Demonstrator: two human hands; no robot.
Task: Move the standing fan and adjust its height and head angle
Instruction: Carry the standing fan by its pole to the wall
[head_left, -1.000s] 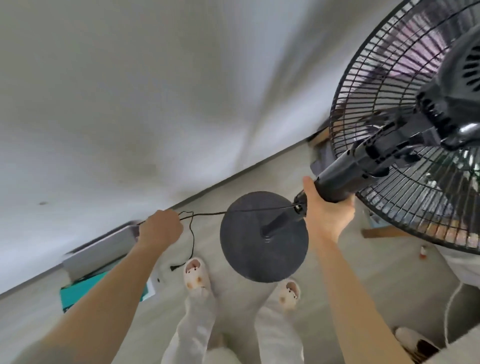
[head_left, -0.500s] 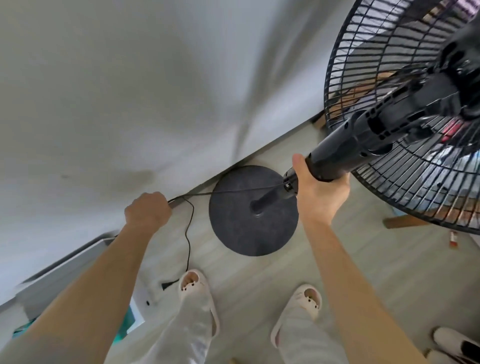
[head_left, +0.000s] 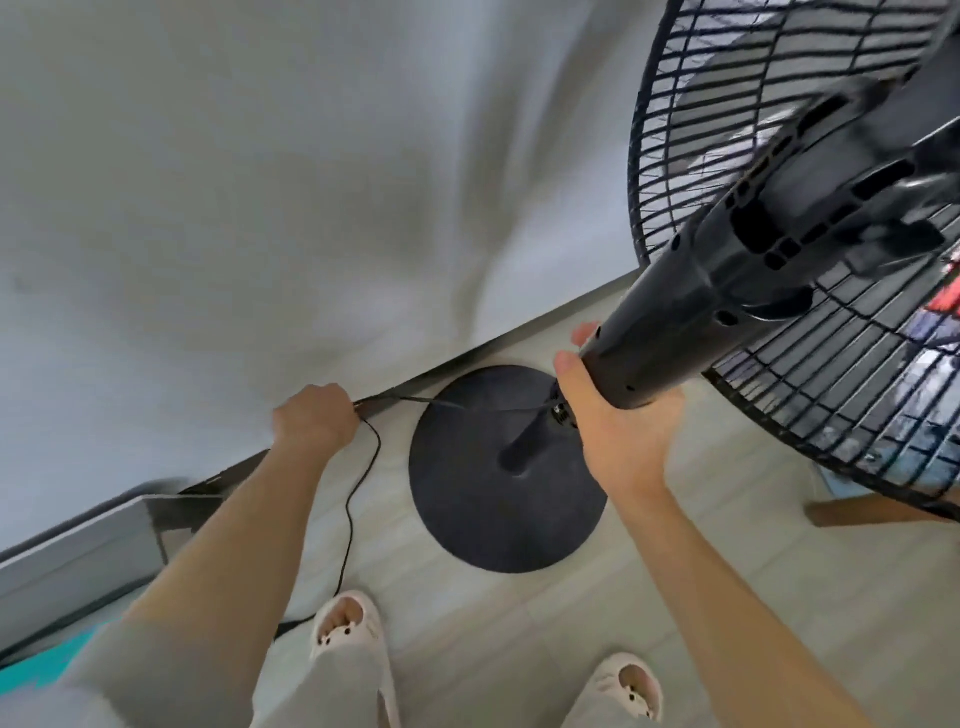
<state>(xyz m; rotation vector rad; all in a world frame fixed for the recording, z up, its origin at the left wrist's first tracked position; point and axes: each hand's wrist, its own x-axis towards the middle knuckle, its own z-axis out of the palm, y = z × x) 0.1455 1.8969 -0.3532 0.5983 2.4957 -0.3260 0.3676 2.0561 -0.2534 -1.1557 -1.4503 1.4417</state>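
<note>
A black standing fan fills the right side: its wire-cage head (head_left: 727, 130) at the top right, a thick black neck (head_left: 691, 312) below it, and a round dark base (head_left: 493, 499) on the floor close to the wall. My right hand (head_left: 618, 431) grips the pole just under the neck, thumb on the near side. My left hand (head_left: 317, 418) is closed around the fan's thin black power cord (head_left: 358, 499), which runs taut from that hand to the pole and hangs down in a loop to the floor.
A pale wall (head_left: 260, 208) rises right behind the base. A grey box (head_left: 78, 551) and something teal (head_left: 47, 660) lie at the lower left. A wooden piece (head_left: 872, 509) sits on the floor at the right. My slippered feet (head_left: 348, 623) stand just before the base.
The fan and its base have shifted toward the wall while the view closed in. Both hands keep their holds, the left on the cord, the right on the pole.
</note>
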